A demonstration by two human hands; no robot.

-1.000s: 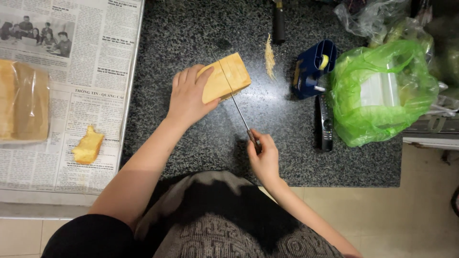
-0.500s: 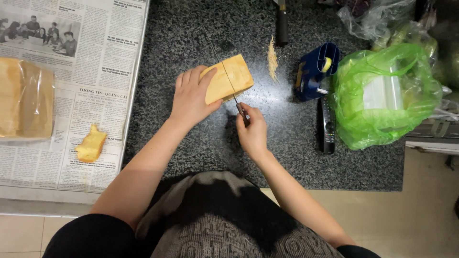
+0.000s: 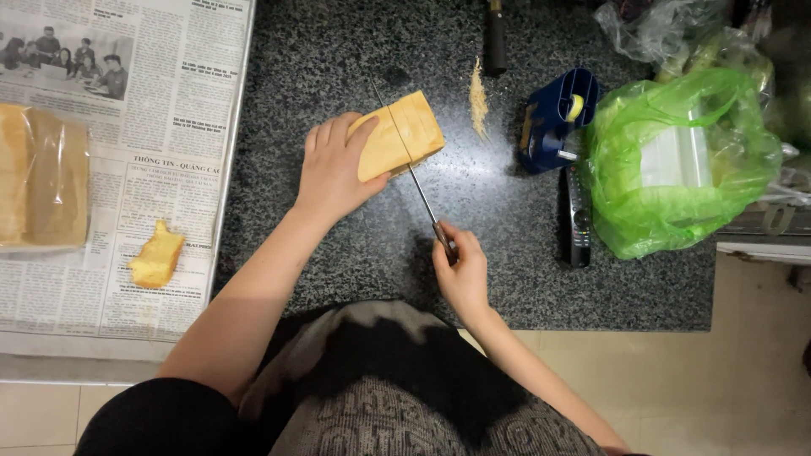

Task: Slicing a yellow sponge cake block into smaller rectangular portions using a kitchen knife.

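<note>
Bread, a yellow block-shaped loaf [image 3: 404,133], is lying on the dark speckled desk [image 3: 338,51] in the head view, a little left of the middle. The left hand [image 3: 331,173] is pressing on the loaf's near-left end, fingers curled over its top, so that grip is clasping the bread. The right hand [image 3: 460,274] is clenching around the handle of a knife [image 3: 414,177], whose thin blade is running up and away across the loaf, lying in a cut line on its top face. The handle end is sitting nearer the person, close to the desk's front edge.

Just right of the loaf, a small streak of crumbs [image 3: 478,97] is lying on the desk. Beyond it a dark blue tape dispenser [image 3: 553,118] is standing, with a black remote control [image 3: 578,215] lying just beside it toward the front. A green plastic bag [image 3: 676,160] is bulging at the right edge, touching the remote's side.

To the left, a newspaper [image 3: 160,101] is covering the surface. On it a bagged loaf [image 3: 42,181] is resting at the far left, and a torn yellow bread piece [image 3: 156,257] is lying near it, well apart from the hands.
</note>
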